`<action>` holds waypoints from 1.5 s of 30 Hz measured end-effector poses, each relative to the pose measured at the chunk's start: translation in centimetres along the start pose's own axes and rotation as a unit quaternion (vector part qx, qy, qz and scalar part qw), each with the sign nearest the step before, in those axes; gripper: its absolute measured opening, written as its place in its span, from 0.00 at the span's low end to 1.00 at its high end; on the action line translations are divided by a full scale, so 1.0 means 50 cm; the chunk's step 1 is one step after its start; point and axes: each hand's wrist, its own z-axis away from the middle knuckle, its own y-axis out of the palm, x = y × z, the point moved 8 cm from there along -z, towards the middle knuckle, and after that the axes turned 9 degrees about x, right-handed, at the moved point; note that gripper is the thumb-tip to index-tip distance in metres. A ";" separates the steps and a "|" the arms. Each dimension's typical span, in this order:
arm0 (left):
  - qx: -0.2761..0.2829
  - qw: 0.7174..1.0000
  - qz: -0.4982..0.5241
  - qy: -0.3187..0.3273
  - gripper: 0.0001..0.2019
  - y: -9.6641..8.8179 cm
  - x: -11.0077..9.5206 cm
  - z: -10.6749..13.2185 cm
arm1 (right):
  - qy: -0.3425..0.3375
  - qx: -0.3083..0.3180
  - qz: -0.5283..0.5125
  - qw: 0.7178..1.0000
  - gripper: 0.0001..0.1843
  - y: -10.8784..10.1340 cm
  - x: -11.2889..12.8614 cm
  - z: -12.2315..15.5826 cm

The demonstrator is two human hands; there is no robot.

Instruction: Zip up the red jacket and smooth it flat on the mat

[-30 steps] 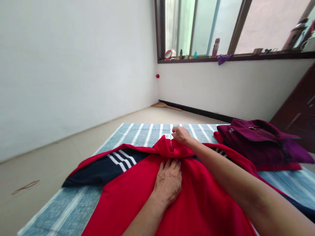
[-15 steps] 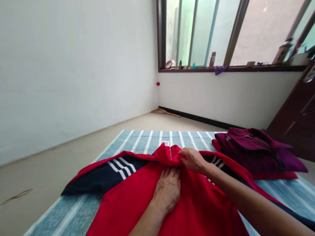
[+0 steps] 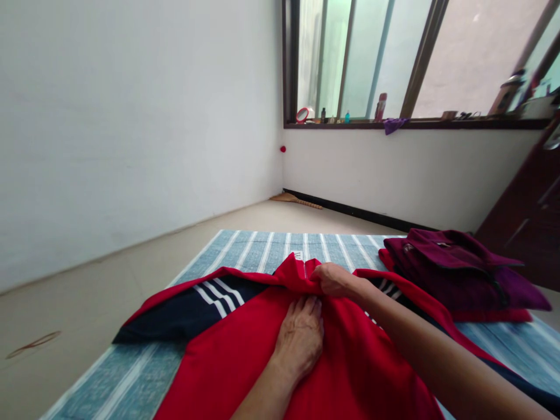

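Observation:
A red jacket with navy sleeve panels and white stripes lies spread out, its collar and short zip at the far end. My left hand rests flat on the red cloth just below the collar, fingers stretched forward. Beside it, my right hand is closed on the right side of the collar, fingers bent around the fabric. The right hand and forearm cover part of the right shoulder and sleeve. The jacket's lower end runs out of view.
Under the jacket is a blue-and-white striped sheet. Folded purple clothes sit on a red garment at the right. A thin loop lies on the floor at left. Small items line the windowsill; a dark door stands at right.
My right hand has rolled over slightly at the collar, its fingers now more tucked in around the cloth. The left hand stays on the jacket. The view has shifted a little.

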 end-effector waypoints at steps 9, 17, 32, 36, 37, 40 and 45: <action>0.003 1.000 0.006 -0.002 0.21 0.003 0.000 0.001 | 0.016 0.058 0.059 0.996 0.09 -0.014 0.022 -0.045; 0.004 1.000 -0.001 0.004 0.22 0.016 0.003 0.000 | 0.048 0.015 0.018 0.999 0.08 -0.031 -0.001 -0.081; -0.013 1.000 0.018 -0.002 0.21 0.011 0.002 0.004 | 0.120 0.077 -0.119 0.983 0.17 -0.003 -0.087 -0.137; -0.009 1.000 0.024 -0.003 0.21 0.012 0.001 0.004 | 0.141 0.095 -0.123 0.978 0.14 0.002 -0.106 -0.140; -0.008 1.000 0.025 -0.004 0.21 0.013 0.002 0.004 | 0.143 0.099 -0.123 0.977 0.14 0.003 -0.106 -0.139; -0.004 1.000 0.029 -0.009 0.21 0.013 0.003 0.004 | 0.137 0.102 -0.131 0.977 0.14 0.001 -0.098 -0.138; -0.001 1.000 0.029 -0.007 0.21 0.009 0.000 0.006 | 0.110 0.072 -0.158 0.979 0.13 0.006 -0.084 -0.140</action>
